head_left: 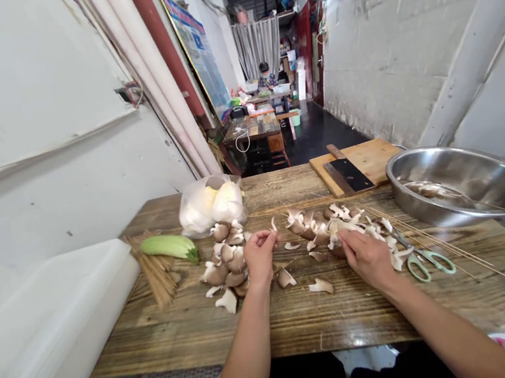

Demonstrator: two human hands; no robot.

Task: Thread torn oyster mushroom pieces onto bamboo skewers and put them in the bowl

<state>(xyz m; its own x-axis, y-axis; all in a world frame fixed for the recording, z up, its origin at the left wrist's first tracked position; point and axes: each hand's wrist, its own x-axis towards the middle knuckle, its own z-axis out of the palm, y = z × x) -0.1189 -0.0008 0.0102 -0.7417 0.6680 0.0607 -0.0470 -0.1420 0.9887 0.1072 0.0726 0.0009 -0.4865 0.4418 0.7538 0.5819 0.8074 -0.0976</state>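
With left hand [260, 253], pinches thin pale mushroom strip [273, 224]; with right hand [368, 253], touches brown-white mushroom pile [308, 226] beside green-handled metal scissors [417, 253], cannot tell if gripping

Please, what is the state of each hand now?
Left hand: closed, pinching a small mushroom piece.
Right hand: fingers at the mushroom pile; cannot tell if gripping.

Both forearms reach up from the bottom edge, angling inward. Left hand [261, 253] sits just left of centre, thumb and fingertips pinched together, wrist bent slightly. Right hand [365, 254], right of centre, palm down, fingers bunched and pointing to the upper left. The two hands are well apart, both bare.
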